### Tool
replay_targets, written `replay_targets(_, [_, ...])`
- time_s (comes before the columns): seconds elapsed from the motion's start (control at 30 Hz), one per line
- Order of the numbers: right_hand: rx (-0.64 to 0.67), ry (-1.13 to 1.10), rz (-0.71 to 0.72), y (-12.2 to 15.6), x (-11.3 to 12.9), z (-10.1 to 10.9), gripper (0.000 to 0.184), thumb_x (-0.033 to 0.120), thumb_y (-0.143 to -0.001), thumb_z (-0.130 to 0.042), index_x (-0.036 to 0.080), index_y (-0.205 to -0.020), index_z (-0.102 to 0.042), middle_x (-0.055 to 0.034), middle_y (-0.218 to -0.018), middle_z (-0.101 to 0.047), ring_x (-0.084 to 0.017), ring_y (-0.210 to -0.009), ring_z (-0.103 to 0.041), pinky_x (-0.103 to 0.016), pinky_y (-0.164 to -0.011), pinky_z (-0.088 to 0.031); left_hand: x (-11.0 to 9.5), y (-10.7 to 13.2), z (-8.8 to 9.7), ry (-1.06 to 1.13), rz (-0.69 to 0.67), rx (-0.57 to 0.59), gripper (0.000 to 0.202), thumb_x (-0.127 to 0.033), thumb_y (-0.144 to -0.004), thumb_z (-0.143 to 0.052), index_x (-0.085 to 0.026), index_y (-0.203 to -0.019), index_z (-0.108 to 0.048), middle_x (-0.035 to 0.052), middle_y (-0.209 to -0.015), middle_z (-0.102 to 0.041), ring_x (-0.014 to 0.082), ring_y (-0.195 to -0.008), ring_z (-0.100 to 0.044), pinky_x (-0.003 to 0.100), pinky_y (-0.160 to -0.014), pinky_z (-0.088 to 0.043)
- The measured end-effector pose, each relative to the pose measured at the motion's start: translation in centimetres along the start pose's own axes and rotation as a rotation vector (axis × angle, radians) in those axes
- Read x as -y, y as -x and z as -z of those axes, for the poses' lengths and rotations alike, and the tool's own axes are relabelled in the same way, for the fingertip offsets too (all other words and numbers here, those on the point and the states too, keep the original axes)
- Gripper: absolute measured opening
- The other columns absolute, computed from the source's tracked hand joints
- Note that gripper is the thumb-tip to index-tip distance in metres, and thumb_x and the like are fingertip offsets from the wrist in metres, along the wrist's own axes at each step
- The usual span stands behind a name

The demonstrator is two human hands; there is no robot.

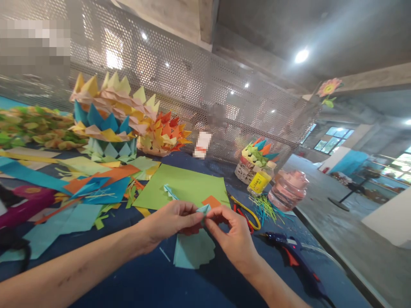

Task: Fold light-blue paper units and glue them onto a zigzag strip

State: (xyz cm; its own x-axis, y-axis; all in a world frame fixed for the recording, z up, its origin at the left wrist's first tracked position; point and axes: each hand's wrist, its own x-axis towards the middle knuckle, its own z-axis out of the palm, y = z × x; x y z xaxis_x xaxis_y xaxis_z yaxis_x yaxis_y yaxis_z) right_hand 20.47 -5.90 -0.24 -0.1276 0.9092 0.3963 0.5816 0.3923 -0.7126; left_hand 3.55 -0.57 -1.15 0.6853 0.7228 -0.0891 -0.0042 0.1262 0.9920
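Observation:
Between my two hands is a small folded piece of light blue paper (203, 208). My left hand (175, 220) pinches it from the left, thumb on top. The fingertips of my right hand (229, 226) close on its right side. Just below, a stack of pale blue paper (194, 250) lies on the table. Behind my hands, a green sheet (189, 184) lies flat, with a small light blue folded strip (170, 191) and an orange paper piece (211, 201) on it.
At right lie a glue gun (293, 252), yellow-handled scissors (248, 211), paper shreds (269, 209), a yellow-labelled bottle (259, 182) and a pink-tinted bottle (288, 190). Folded-paper baskets (111, 117) stand at back left. Coloured paper scraps (67, 218) and a magenta tool (28, 201) lie left.

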Motion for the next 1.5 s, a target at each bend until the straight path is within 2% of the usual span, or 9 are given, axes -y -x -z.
replay_targets(0.17, [-0.028,-0.011,-0.030,0.08,0.10,-0.12,0.006,0.023,-0.081,-0.059,0.018,-0.078,-0.061,-0.0005,-0.073,-0.063,-0.012,-0.065,-0.058,-0.023,-0.063,-0.048,-0.13,0.41,-0.04,0.158,0.057,-0.019,0.029,-0.038,-0.063,-0.073,-0.014,-0.068,-0.057,0.0022,-0.069,-0.064,0.0132,-0.069,-0.058,0.024,-0.069,-0.043])
replay_targets(0.33, [-0.030,0.048,0.048,-0.11,0.08,0.01,0.004,0.018,-0.079,-0.060,0.017,-0.081,-0.063,-0.0038,-0.084,-0.063,-0.014,-0.074,-0.059,-0.023,-0.064,-0.048,-0.30,0.08,0.01,0.134,0.049,-0.092,0.027,-0.035,-0.066,-0.071,-0.013,-0.071,-0.057,0.0020,-0.066,-0.065,0.0110,-0.064,-0.058,0.024,-0.066,-0.043])
replay_targets(0.47, [-0.035,0.094,0.044,-0.08,-0.13,0.01,0.005,0.020,-0.079,-0.060,0.017,-0.078,-0.065,-0.0034,-0.077,-0.064,-0.014,-0.068,-0.059,-0.025,-0.064,-0.048,-0.47,-0.06,-0.13,0.091,0.008,-0.129,0.022,-0.030,-0.067,-0.069,-0.014,-0.071,-0.056,0.0000,-0.061,-0.063,0.0096,-0.057,-0.055,0.023,-0.061,-0.041])
replay_targets(0.7, [-0.083,-0.039,-0.072,0.03,-0.35,-0.25,0.007,0.023,-0.077,-0.062,0.016,-0.078,-0.062,-0.0023,-0.070,-0.065,-0.014,-0.063,-0.059,-0.025,-0.061,-0.049,-0.11,0.06,-0.05,0.123,-0.039,-0.018,0.017,-0.027,-0.068,-0.069,-0.012,-0.074,-0.064,-0.0013,-0.065,-0.059,0.0079,-0.061,-0.051,0.021,-0.063,-0.039])
replay_targets(0.83, [-0.040,-0.046,-0.084,0.09,-0.14,-0.30,0.009,0.025,-0.079,-0.060,0.017,-0.084,-0.060,-0.0025,-0.076,-0.064,-0.014,-0.065,-0.060,-0.025,-0.062,-0.049,0.14,-0.07,0.03,0.117,-0.030,-0.048,0.022,-0.032,-0.068,-0.069,-0.012,-0.068,-0.062,-0.0012,-0.062,-0.059,0.0085,-0.059,-0.051,0.022,-0.062,-0.040])
replay_targets(0.97, [-0.039,-0.010,-0.025,0.09,0.08,-0.21,0.010,0.024,-0.080,-0.059,0.018,-0.088,-0.062,-0.0041,-0.088,-0.064,-0.016,-0.078,-0.060,-0.025,-0.066,-0.049,0.09,-0.09,-0.06,0.053,-0.024,-0.060,0.021,-0.032,-0.068,-0.068,-0.012,-0.064,-0.060,-0.0023,-0.058,-0.056,0.0080,-0.055,-0.048,0.021,-0.058,-0.038])
replay_targets(1.07, [-0.029,-0.036,-0.043,0.03,0.03,-0.15,0.008,0.022,-0.080,-0.058,0.018,-0.086,-0.062,-0.0028,-0.084,-0.064,-0.014,-0.073,-0.060,-0.024,-0.065,-0.049,-0.04,-0.10,-0.23,-0.005,-0.027,-0.070,0.018,-0.027,-0.066,-0.067,-0.012,-0.061,-0.059,-0.0034,-0.056,-0.055,0.0077,-0.054,-0.047,0.021,-0.057,-0.038])
replay_targets(1.27, [-0.023,-0.054,-0.103,0.00,-0.23,-0.21,0.007,0.022,-0.079,-0.059,0.018,-0.084,-0.062,-0.0012,-0.080,-0.065,-0.012,-0.064,-0.058,-0.022,-0.059,-0.048,-0.05,-0.18,-0.36,0.043,-0.020,-0.104,0.016,-0.027,-0.064,-0.068,-0.014,-0.065,-0.059,-0.0029,-0.059,-0.058,0.0091,-0.057,-0.051,0.022,-0.062,-0.041])
replay_targets(1.5, [-0.029,-0.025,-0.002,0.07,-0.30,-0.19,0.011,0.018,-0.080,-0.058,0.021,-0.086,-0.067,-0.0012,-0.083,-0.067,-0.014,-0.073,-0.061,-0.023,-0.066,-0.048,0.28,-0.23,-0.18,0.014,-0.074,-0.082,0.024,-0.037,-0.068,-0.067,-0.014,-0.066,-0.061,-0.0024,-0.060,-0.058,0.0093,-0.057,-0.050,0.023,-0.061,-0.040])
